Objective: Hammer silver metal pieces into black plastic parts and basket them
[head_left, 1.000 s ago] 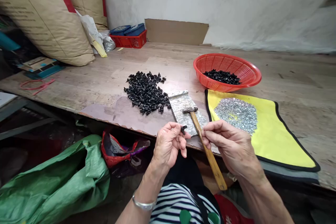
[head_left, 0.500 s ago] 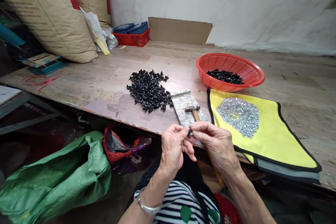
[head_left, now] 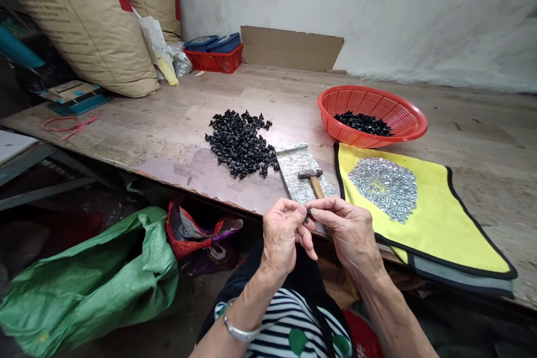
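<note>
Between my fingertips, just in front of the table's edge, is a small black plastic part [head_left: 307,216]. My left hand [head_left: 285,232] pinches it from the left, its lower fingers loosely curled. My right hand [head_left: 347,228] closes thumb and forefinger at the part's other side; whether a tiny metal piece is in that pinch is hidden. Beyond my hands a hammer [head_left: 311,174] with a wooden handle lies on a worn metal plate [head_left: 289,165]. Left of the plate spreads a heap of similar black parts [head_left: 241,142].
A red plastic basket [head_left: 373,92] holding black parts stands at the back right. On a yellow cloth [head_left: 444,218] lies a pile of small silvery pieces [head_left: 386,187]. Large paper sacks [head_left: 84,22] lean at the left. A green sack [head_left: 104,274] sits below the table.
The whole view has shifted slightly, so things appear a little further right. Both hands keep their pinch around the black part, which is turned slightly and less visible.
</note>
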A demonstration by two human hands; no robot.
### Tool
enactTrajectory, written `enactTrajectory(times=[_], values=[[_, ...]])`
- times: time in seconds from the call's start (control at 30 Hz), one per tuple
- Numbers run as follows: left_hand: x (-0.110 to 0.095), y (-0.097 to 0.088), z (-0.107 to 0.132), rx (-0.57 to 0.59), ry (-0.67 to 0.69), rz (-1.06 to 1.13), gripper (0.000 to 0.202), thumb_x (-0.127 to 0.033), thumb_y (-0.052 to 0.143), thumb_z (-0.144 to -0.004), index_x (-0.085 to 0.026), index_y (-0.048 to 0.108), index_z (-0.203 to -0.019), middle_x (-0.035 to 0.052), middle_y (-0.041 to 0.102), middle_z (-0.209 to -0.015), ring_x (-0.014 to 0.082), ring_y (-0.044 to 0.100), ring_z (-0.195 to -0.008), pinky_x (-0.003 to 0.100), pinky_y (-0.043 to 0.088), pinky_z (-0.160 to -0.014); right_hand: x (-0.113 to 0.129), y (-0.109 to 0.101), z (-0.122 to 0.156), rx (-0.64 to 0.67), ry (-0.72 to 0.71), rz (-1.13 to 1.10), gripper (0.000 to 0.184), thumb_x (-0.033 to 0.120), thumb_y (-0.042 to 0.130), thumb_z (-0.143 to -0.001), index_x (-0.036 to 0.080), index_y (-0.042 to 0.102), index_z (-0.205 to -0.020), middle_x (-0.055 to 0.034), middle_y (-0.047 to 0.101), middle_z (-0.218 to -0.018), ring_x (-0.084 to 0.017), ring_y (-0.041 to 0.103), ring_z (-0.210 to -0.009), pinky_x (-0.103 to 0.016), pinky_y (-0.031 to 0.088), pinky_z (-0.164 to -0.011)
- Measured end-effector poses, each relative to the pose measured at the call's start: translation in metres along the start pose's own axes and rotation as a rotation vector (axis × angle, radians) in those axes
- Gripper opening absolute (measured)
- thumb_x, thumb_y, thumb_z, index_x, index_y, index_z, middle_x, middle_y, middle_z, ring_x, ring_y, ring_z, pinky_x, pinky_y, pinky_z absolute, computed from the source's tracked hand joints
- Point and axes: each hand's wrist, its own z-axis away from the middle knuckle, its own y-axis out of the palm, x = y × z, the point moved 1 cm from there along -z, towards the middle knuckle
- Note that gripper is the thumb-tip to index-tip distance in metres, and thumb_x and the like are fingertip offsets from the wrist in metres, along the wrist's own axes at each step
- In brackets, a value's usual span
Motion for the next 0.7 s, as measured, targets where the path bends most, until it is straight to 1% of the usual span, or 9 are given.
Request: enactTrajectory(times=[0.13, 0.23, 0.33, 0.4, 0.5, 0.57, 0.63, 0.7], values=[[0.000, -0.003, 0.000, 0.040, 0.056, -0.007, 0.021, -0.019, 0.065, -0.068, -0.014, 0.049, -0.080, -0.0014, 0.061, -0.056, 0.0103, 0.049, -0.029, 0.024, 0.045, -0.026, -0.002, -0.001, 0.000, 0.030, 0.014, -0.043, 0.018, 0.024, 0.074, -0.056, 0.013, 0.068, -0.070, -0.0023, 0.065, -0.062, -0.011, 0.057, -0.052, -0.024, 0.048, -0.051], [0.000, -0.004, 0.001, 0.023, 0.078, 0.012, 0.016, -0.018, 0.064, -0.069, -0.013, 0.050, -0.076, -0.0012, 0.061, -0.055, 0.0094, 0.047, -0.029, 0.023, 0.043, -0.025, -0.004, -0.001, 0.000, 0.061, 0.031, -0.055, 0.018, 0.023, 0.074, -0.057, 0.014, 0.068, -0.072, -0.0021, 0.066, -0.065, -0.011, 0.058, -0.056, -0.023, 0.048, -0.056], [0.001, -0.004, 0.001, 0.006, 0.074, 0.032, 0.015, -0.018, 0.063, -0.068, -0.013, 0.051, -0.075, -0.0010, 0.060, -0.054, 0.0088, 0.046, -0.028, 0.023, 0.042, -0.024, -0.004, -0.001, -0.002, 0.085, 0.060, -0.041, 0.017, 0.021, 0.073, -0.058, 0.013, 0.067, -0.071, -0.0021, 0.065, -0.064, -0.011, 0.058, -0.057, -0.023, 0.048, -0.058], [0.001, -0.005, 0.001, 0.008, 0.071, 0.036, 0.014, -0.018, 0.063, -0.068, -0.013, 0.051, -0.074, -0.0007, 0.061, -0.054, 0.0089, 0.046, -0.028, 0.023, 0.042, -0.023, -0.003, -0.001, -0.004, 0.103, 0.092, -0.028, 0.015, 0.020, 0.071, -0.058, 0.013, 0.066, -0.070, -0.0014, 0.063, -0.059, -0.011, 0.057, -0.053, -0.023, 0.046, -0.054], [0.002, -0.006, 0.000, 0.012, 0.072, 0.028, 0.015, -0.018, 0.063, -0.067, -0.013, 0.051, -0.075, -0.0005, 0.061, -0.054, 0.0094, 0.046, -0.028, 0.023, 0.042, -0.023, -0.001, -0.002, -0.005, 0.152, 0.144, -0.021, 0.013, 0.020, 0.070, -0.060, 0.014, 0.063, -0.068, 0.0007, 0.059, -0.051, -0.008, 0.050, -0.043, -0.019, 0.040, -0.044], [0.002, -0.008, -0.001, 0.013, 0.071, 0.015, 0.016, -0.018, 0.064, -0.067, -0.014, 0.051, -0.076, -0.0015, 0.061, -0.053, 0.0098, 0.045, -0.027, 0.023, 0.041, -0.022, 0.002, -0.002, -0.005, 0.203, 0.172, -0.029, 0.013, 0.021, 0.070, -0.060, 0.014, 0.061, -0.066, 0.0007, 0.060, -0.050, -0.006, 0.047, -0.038, -0.018, 0.035, -0.039], [0.001, -0.010, 0.000, 0.017, 0.062, -0.010, 0.016, -0.020, 0.063, -0.067, -0.015, 0.051, -0.077, -0.0030, 0.059, -0.052, 0.0097, 0.044, -0.026, 0.023, 0.040, -0.022, 0.004, -0.001, -0.005, 0.231, 0.183, -0.041, 0.014, 0.021, 0.071, -0.059, 0.014, 0.060, -0.065, -0.0004, 0.061, -0.050, -0.007, 0.048, -0.037, -0.018, 0.036, -0.039], [-0.002, -0.012, 0.001, 0.012, 0.069, -0.079, 0.015, -0.021, 0.063, -0.069, -0.015, 0.053, -0.078, -0.0038, 0.058, -0.051, 0.0089, 0.044, -0.026, 0.021, 0.039, -0.023, 0.005, 0.001, -0.006, 0.224, 0.183, -0.052, 0.014, 0.020, 0.072, -0.058, 0.014, 0.060, -0.063, -0.0007, 0.061, -0.050, -0.008, 0.051, -0.038, -0.018, 0.040, -0.040]])
